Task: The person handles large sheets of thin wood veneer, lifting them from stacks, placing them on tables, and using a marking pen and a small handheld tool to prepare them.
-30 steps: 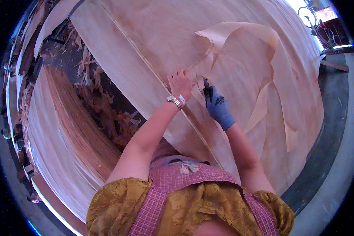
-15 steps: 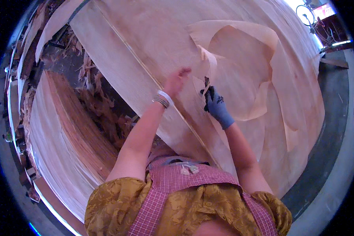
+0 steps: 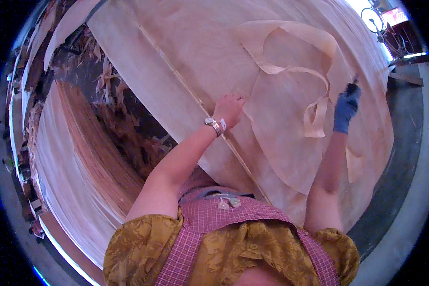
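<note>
A broad stack of thin, pale wood veneer sheets (image 3: 186,57) spreads in front of me. My left hand (image 3: 229,108), bare and with a metal watch at the wrist, lies palm down over the top sheet. Its fingers are curled at that sheet's edge, where a small lip of veneer (image 3: 247,113) is raised. Far to the right, my right hand (image 3: 346,108) in a blue-grey glove is closed around a small, thin, dark knife-like tool (image 3: 356,79), blurred at its tip. Between the hands, a loose curled veneer strip (image 3: 317,125) lies on the stack.
A narrow pale strip (image 3: 176,71) runs diagonally across the sheets. To the left, another veneer stack (image 3: 57,143) stands beyond a gap strewn with brown veneer scraps (image 3: 114,114). Dark floor (image 3: 405,128) borders the right side, and a bicycle (image 3: 372,20) stands at the far right.
My right hand has swung right, away from the left hand, with the dark tool. My left hand has shifted slightly right and down. The curled strip's near part has narrowed and moved.
</note>
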